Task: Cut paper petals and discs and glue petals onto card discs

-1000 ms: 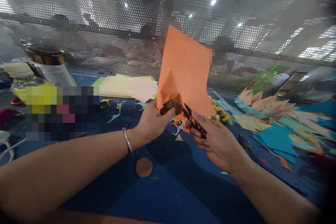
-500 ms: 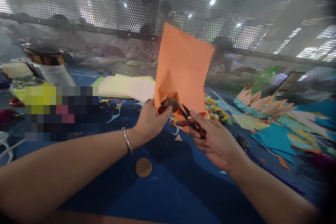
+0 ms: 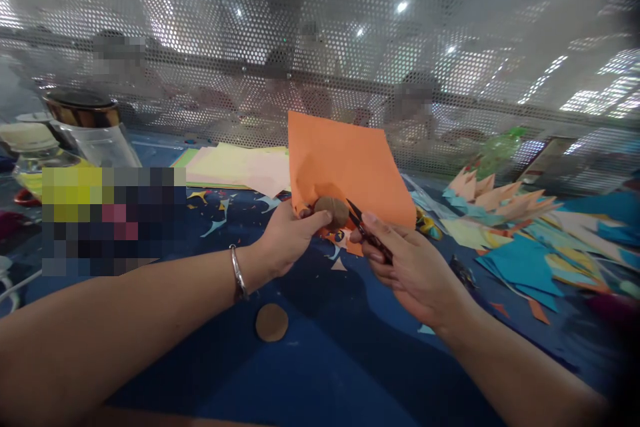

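Note:
My left hand (image 3: 287, 237), with a silver bracelet at the wrist, pinches an orange sheet (image 3: 345, 157) together with a round brown disc (image 3: 331, 211) lying against its lower part. In my right hand (image 3: 400, 260) is a pair of dark scissors (image 3: 369, 237), their blades pointing up and left beside the disc. The scissor tips are close to the disc's right edge; whether they touch the paper is unclear. A second brown disc (image 3: 272, 322) lies on the blue table (image 3: 320, 360) below my hands.
Pale paper sheets (image 3: 235, 167) lie behind my left hand, among coloured scraps. Bottles and a jar (image 3: 97, 133) stand at the left. To the right are folded paper pieces (image 3: 500, 197) and blue paper (image 3: 520, 267). People show behind a perforated screen (image 3: 225, 47).
The orange sheet has tilted down and away, its top edge now lower. The disc has turned to show its round face. Both hands remain in nearly the same place.

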A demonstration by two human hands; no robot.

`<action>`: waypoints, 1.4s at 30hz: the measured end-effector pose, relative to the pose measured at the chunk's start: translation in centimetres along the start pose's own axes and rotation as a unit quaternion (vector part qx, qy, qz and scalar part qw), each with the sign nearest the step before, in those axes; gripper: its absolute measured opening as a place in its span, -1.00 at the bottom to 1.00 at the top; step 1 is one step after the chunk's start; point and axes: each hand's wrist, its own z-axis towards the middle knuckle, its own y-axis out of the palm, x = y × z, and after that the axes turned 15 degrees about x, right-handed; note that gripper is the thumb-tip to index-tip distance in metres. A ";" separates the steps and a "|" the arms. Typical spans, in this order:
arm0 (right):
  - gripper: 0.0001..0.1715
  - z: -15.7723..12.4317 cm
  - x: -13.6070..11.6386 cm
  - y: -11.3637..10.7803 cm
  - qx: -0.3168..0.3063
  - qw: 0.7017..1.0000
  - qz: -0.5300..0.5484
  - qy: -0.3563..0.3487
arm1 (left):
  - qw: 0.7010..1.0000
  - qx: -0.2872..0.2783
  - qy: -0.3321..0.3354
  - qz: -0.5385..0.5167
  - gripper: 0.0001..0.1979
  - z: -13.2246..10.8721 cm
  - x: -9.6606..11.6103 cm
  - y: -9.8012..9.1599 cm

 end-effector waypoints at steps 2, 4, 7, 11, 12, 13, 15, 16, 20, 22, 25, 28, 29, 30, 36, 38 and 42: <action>-0.23 0.1 0.1 -0.1 -0.001 1.000 -0.001 -0.005 | 1.000 -0.003 -0.010 -0.016 -0.87 -0.1 0.2 0.1; -0.22 0.2 0.1 -0.2 -0.001 1.000 -0.002 -0.008 | 0.999 -0.013 -0.020 -0.031 -0.86 -0.2 0.4 0.2; -0.22 0.2 -0.1 -0.3 -0.004 1.000 -0.003 -0.015 | 0.998 -0.032 -0.026 -0.039 -0.90 -0.4 0.6 0.3; -0.24 0.3 -0.1 -0.4 -0.008 0.999 -0.014 -0.033 | 1.000 -0.029 -0.004 -0.001 -0.90 -0.4 0.6 0.2; -0.24 0.3 -0.1 -0.4 -0.007 0.999 -0.018 -0.036 | 1.000 -0.025 0.001 0.008 -0.88 -0.4 0.6 0.2; -0.24 0.4 -0.1 -0.4 -0.006 0.999 -0.021 -0.038 | 1.000 -0.022 0.002 0.012 -0.88 -0.3 0.6 0.1; -0.25 0.5 0.1 -0.5 -0.002 0.999 -0.026 -0.045 | 1.000 -0.026 -0.002 -0.002 -0.87 -0.3 0.6 0.1; -0.27 0.5 0.2 -0.5 0.000 0.998 -0.029 -0.048 | 0.999 -0.031 -0.005 -0.015 -0.87 -0.2 0.6 0.1; -0.31 0.7 0.4 -0.5 0.006 0.997 -0.039 -0.063 | 0.997 -0.051 -0.014 -0.054 -0.86 -0.3 0.6 0.2; -0.31 0.7 0.4 -0.5 0.007 0.996 -0.043 -0.072 | 0.997 -0.057 -0.013 -0.058 -0.84 -0.3 0.6 0.2; -0.28 0.8 0.4 -0.5 0.008 0.995 -0.048 -0.089 | 0.996 -0.061 -0.020 -0.056 -0.82 -0.4 0.6 0.2; -0.27 0.9 0.4 -0.6 0.007 0.993 -0.055 -0.105 | 0.996 -0.062 -0.025 -0.054 -0.82 -0.4 0.7 0.2; -0.28 0.9 0.4 -0.6 0.007 0.993 -0.058 -0.107 | 0.996 -0.061 -0.026 -0.055 -0.82 -0.5 0.8 0.2; -0.28 0.9 0.5 -0.7 0.008 0.992 -0.059 -0.110 | 0.996 -0.060 -0.027 -0.057 -0.82 -0.5 0.8 0.2; -0.32 0.8 0.5 -0.7 0.005 0.992 -0.064 -0.112 | 0.995 -0.065 -0.046 -0.060 -0.85 -0.6 1.2 0.3; -0.34 0.8 0.5 -0.7 0.006 0.991 -0.064 -0.114 | 0.996 -0.060 -0.046 -0.057 -0.88 -0.7 1.3 0.3; -0.35 0.9 0.5 -0.7 0.006 0.991 -0.060 -0.121 | 0.995 -0.060 -0.046 -0.060 -0.89 -0.7 1.1 0.3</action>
